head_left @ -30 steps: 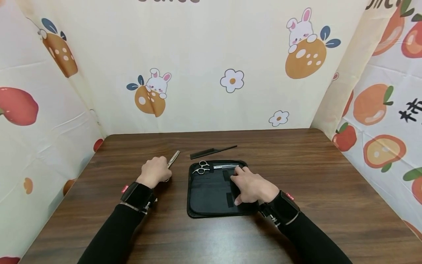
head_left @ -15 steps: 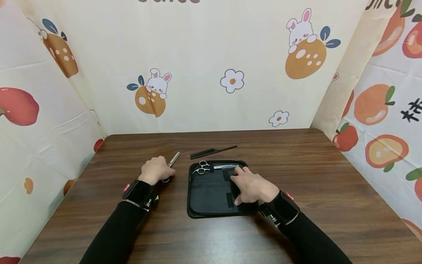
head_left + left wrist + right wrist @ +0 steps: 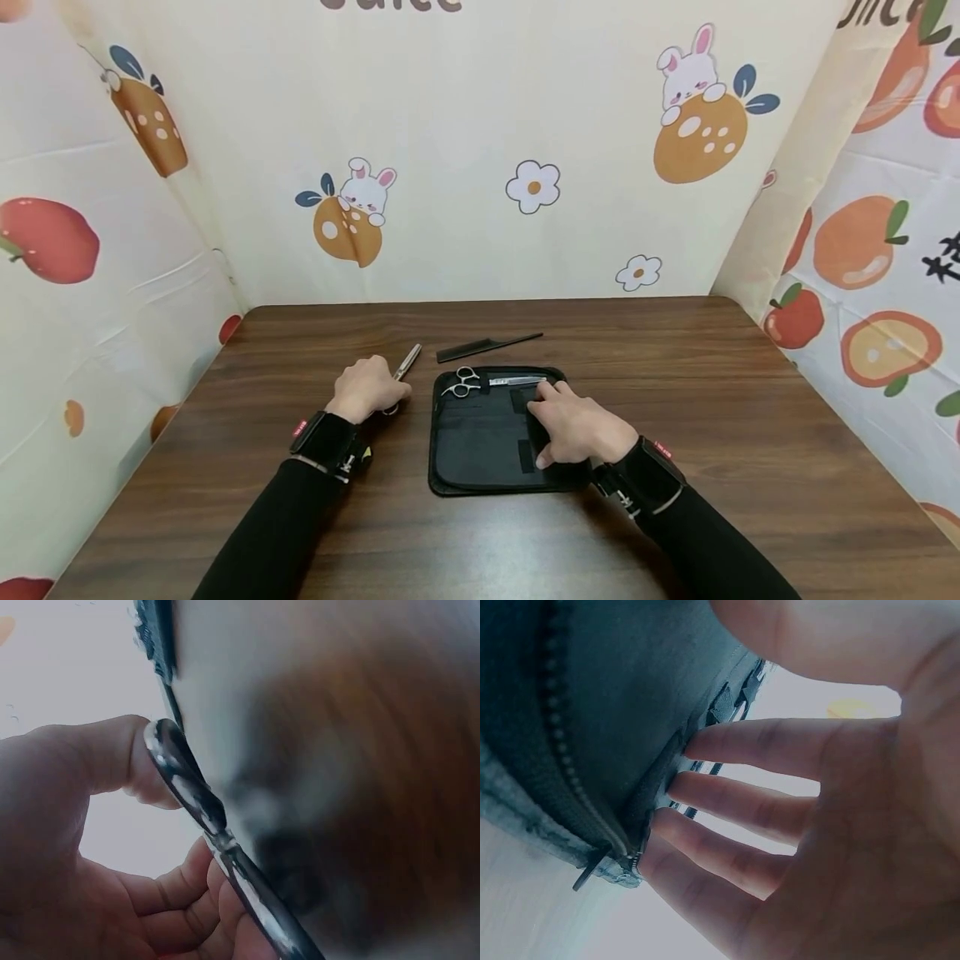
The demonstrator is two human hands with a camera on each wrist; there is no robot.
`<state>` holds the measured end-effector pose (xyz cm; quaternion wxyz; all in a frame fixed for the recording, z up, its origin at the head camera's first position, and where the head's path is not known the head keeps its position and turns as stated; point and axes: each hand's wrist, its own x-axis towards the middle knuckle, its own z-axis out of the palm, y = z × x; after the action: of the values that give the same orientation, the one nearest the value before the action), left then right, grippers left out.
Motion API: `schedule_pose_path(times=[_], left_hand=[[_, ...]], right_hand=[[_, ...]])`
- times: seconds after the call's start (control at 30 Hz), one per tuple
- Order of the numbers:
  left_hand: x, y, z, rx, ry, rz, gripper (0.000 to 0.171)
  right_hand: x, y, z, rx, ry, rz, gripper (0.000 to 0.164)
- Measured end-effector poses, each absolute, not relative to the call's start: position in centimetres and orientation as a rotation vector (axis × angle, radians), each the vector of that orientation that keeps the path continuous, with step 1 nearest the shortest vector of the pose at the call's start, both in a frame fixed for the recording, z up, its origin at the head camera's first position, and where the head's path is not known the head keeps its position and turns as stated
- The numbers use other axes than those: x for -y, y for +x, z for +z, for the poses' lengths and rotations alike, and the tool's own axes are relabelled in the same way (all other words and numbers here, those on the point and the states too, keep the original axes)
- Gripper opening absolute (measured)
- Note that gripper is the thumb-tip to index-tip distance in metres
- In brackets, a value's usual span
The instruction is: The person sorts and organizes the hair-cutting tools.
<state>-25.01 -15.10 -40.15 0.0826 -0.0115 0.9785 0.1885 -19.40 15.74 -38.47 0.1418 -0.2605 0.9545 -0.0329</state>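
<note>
My left hand (image 3: 367, 390) grips a pair of scissors (image 3: 407, 362) just left of the case, their blades pointing up and away. In the left wrist view, the thumb and curled fingers are at the scissors' handle (image 3: 184, 776). A black zippered case (image 3: 480, 446) lies spread on the table, and a second pair of silver scissors (image 3: 517, 381) is strapped across its top. My right hand (image 3: 577, 425) rests on the right side of the case. Its straight, spread fingers (image 3: 757, 742) touch the dark lining in the right wrist view.
A black tail comb (image 3: 487, 345) lies behind the case on the brown wooden table (image 3: 652, 367). Patterned cloth (image 3: 465, 233) hangs along the table's back and both sides. The case's zipper pull (image 3: 591, 871) sticks out at its edge.
My left hand has moved slightly right, toward the case, with the scissors in it. The head view has shifted a little. My right hand stays on the case.
</note>
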Motion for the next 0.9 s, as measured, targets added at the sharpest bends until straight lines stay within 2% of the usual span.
schedule_pose_path(times=[0.6,0.9], left_hand=[[12.9,-24.6,-40.2,-2.914,-0.006,0.771,0.034],[11.8,-24.1,-39.9,-2.924,0.088,0.838,0.038]], right_hand=[[-15.7,-19.4,-38.6,-2.753,-0.720,-0.102,0.071],[-15.7,-19.5,-38.6,-2.756,-0.718,-0.092,0.071]])
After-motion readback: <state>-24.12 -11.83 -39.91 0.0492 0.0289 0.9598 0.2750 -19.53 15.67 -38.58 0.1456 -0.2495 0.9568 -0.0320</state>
